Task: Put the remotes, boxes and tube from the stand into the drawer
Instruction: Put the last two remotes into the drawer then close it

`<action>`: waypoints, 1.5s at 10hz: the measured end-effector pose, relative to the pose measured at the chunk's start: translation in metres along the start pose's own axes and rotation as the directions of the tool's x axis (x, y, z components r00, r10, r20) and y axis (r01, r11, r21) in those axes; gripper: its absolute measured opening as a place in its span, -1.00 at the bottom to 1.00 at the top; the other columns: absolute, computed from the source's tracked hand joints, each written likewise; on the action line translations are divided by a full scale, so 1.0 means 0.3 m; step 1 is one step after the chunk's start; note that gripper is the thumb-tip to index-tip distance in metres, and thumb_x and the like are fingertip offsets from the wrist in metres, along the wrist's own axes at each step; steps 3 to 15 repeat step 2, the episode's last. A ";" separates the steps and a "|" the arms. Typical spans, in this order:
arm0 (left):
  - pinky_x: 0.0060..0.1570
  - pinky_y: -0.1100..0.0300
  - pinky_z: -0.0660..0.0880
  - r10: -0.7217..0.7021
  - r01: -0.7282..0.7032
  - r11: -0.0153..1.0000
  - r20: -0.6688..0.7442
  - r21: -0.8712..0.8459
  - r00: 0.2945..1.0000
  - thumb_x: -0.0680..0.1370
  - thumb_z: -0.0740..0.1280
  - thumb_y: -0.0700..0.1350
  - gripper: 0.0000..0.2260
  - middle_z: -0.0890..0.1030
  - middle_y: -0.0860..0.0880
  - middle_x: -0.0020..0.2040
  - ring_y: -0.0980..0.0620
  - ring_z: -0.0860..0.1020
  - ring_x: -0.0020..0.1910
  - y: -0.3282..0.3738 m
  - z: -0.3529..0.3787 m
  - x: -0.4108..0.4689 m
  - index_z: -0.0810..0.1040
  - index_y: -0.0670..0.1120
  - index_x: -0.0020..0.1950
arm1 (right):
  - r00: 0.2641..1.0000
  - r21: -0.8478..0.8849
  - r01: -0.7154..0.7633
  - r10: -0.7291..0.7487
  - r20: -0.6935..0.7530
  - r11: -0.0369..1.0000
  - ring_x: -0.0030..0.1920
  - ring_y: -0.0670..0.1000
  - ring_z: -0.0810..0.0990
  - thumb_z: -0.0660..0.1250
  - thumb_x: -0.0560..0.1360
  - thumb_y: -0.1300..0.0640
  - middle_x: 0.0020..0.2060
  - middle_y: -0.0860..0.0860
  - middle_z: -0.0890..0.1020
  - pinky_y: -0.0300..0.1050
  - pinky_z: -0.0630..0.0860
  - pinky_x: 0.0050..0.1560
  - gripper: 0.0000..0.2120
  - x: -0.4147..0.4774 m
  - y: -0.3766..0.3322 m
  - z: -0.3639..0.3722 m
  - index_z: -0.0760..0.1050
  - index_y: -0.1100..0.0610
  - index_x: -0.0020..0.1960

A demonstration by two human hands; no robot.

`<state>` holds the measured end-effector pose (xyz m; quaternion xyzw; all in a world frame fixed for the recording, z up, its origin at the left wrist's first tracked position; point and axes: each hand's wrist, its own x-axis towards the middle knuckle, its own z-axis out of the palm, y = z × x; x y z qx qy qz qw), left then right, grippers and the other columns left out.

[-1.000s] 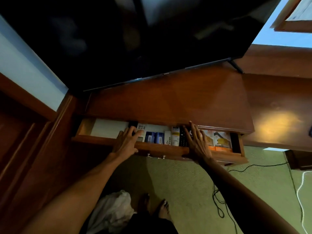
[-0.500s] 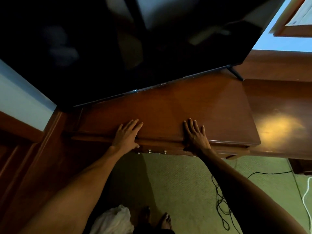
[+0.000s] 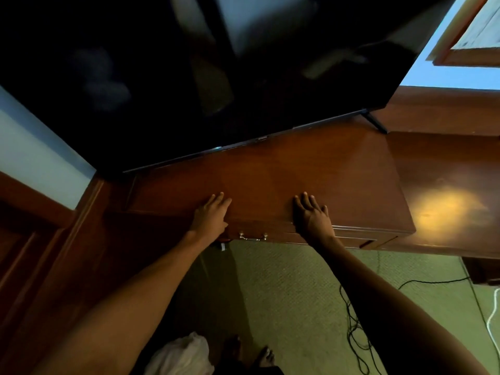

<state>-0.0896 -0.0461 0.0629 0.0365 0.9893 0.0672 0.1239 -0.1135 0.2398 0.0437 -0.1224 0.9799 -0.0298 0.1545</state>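
Observation:
The wooden stand [image 3: 270, 174] has a bare top under the TV. Its drawer [image 3: 273, 234] is pushed in flush, with a small metal handle [image 3: 253, 237] on the front. Remotes, boxes and tube are hidden inside. My left hand [image 3: 212, 216] lies flat over the stand's front edge, left of the handle, fingers spread. My right hand [image 3: 311, 217] rests flat on the same edge to the right of the handle, holding nothing.
A large black TV [image 3: 189, 77] leans over the back of the stand. A lower wooden surface [image 3: 443, 201] adjoins on the right. Black cables [image 3: 357, 328] and a white cord [image 3: 493, 318] lie on the green carpet [image 3: 292, 293]. White cloth [image 3: 181, 357] sits by my feet.
A second ago the drawer stood open with remotes and boxes visible. Both hands pushed it in, and it is now closed; the hands stay flat on the front edge.

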 end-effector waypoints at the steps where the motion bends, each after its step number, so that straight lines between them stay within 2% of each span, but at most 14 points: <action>1: 0.29 -0.05 0.43 -0.073 0.081 0.962 0.041 -0.260 0.997 0.52 0.41 -0.01 -0.43 0.39 -0.04 0.46 -0.09 0.41 0.40 0.018 -0.104 -0.044 0.29 0.08 0.49 | 0.995 0.200 -0.041 0.022 0.094 0.979 0.51 0.20 0.24 0.53 0.36 0.03 0.55 0.16 0.16 0.15 0.36 0.40 -0.13 -0.010 -0.020 -0.081 0.16 0.09 0.53; 2: 0.12 0.10 0.53 -0.136 0.098 0.868 -0.043 -0.486 0.990 0.56 0.35 0.03 -0.58 0.54 0.04 0.30 0.01 0.53 0.26 0.013 -0.196 -0.210 0.39 0.10 0.41 | 0.995 0.568 -0.069 0.014 0.102 0.820 0.18 0.12 0.61 0.47 0.45 0.06 0.23 0.09 0.60 -0.01 0.55 0.17 -0.52 -0.178 -0.063 -0.114 0.47 0.15 0.32; 15: 0.12 0.10 0.53 -0.136 0.098 0.868 -0.043 -0.486 0.990 0.56 0.35 0.03 -0.58 0.54 0.04 0.30 0.01 0.53 0.26 0.013 -0.196 -0.210 0.39 0.10 0.41 | 0.995 0.568 -0.069 0.014 0.102 0.820 0.18 0.12 0.61 0.47 0.45 0.06 0.23 0.09 0.60 -0.01 0.55 0.17 -0.52 -0.178 -0.063 -0.114 0.47 0.15 0.32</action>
